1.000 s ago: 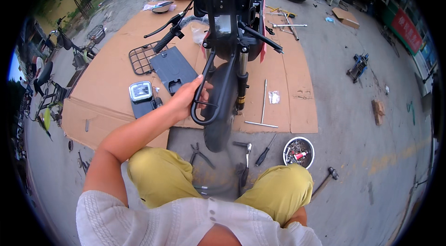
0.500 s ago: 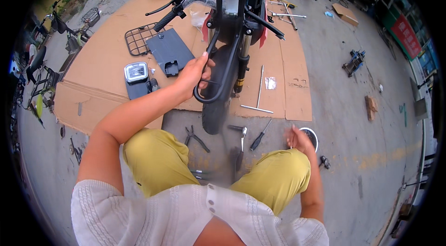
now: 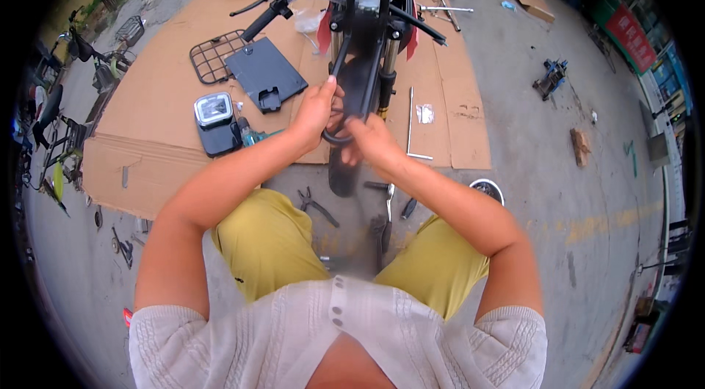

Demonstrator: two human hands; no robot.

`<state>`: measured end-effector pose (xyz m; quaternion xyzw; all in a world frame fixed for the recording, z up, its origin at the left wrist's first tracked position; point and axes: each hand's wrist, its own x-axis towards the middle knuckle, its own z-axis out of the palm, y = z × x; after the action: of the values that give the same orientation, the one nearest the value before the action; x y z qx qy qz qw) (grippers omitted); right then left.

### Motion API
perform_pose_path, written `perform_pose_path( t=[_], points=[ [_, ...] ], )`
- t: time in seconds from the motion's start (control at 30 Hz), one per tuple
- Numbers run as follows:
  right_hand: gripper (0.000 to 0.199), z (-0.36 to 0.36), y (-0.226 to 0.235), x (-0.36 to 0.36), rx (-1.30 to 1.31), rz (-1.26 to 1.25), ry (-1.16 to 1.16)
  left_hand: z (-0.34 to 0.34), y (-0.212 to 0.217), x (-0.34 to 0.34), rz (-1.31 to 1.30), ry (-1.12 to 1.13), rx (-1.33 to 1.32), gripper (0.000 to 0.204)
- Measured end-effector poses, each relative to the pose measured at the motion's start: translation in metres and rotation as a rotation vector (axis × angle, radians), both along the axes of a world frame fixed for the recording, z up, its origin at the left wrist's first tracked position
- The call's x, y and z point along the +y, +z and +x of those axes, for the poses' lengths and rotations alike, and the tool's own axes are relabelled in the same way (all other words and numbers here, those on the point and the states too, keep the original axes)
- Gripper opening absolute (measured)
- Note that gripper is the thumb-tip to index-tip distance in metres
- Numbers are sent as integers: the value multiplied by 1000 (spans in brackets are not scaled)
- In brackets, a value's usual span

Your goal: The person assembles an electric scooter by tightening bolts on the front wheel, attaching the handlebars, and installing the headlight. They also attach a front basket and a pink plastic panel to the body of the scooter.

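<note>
My left hand (image 3: 316, 111) is closed round the left side of a black tubular bracket (image 3: 374, 73), a U-shaped loop in front of the front wheel of an electric two-wheeler. At the loop's lower right bend, my right hand (image 3: 369, 141) has its fingers drawn together against the tube. Whatever those fingers hold is hidden. Behind the bracket stands the black tyre (image 3: 343, 177), with a fork leg (image 3: 386, 84) to its right. A black handlebar grip (image 3: 259, 24) sticks out to the left.
Flattened cardboard (image 3: 158, 106) lies under the vehicle with a wire basket (image 3: 218, 57), a dark panel (image 3: 266, 75), a headlight (image 3: 214, 110) and a T-handle wrench (image 3: 411, 121). Pliers (image 3: 317, 207), a ratchet (image 3: 390, 202) and a round bowl (image 3: 487, 189) lie near my knees.
My right hand has come from beside the bowl up to the bracket's lower bend. My left hand keeps its hold on the tube. A teal tool now shows beside the headlight.
</note>
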<state>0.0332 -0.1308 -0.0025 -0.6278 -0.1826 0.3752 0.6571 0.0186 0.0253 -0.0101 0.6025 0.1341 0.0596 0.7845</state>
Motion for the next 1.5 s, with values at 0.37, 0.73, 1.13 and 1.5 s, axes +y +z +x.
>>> perform_pose_path(
  t=[0.37,0.73,1.13,1.5],
  points=[
    [32,1,-5,-10,-95,-81,66,-5,-3,-11,-60,0,24,34],
    [33,9,-11,7,-224,-180,-31,14,-11,28,540,-119,-15,48],
    [36,13,-21,-9,-195,-99,-53,-159,-73,158,146,277,-242,64],
    [34,5,-18,-4,-240,-119,-45,-682,-291,209,-1088,1958,-45,94]
  ],
)
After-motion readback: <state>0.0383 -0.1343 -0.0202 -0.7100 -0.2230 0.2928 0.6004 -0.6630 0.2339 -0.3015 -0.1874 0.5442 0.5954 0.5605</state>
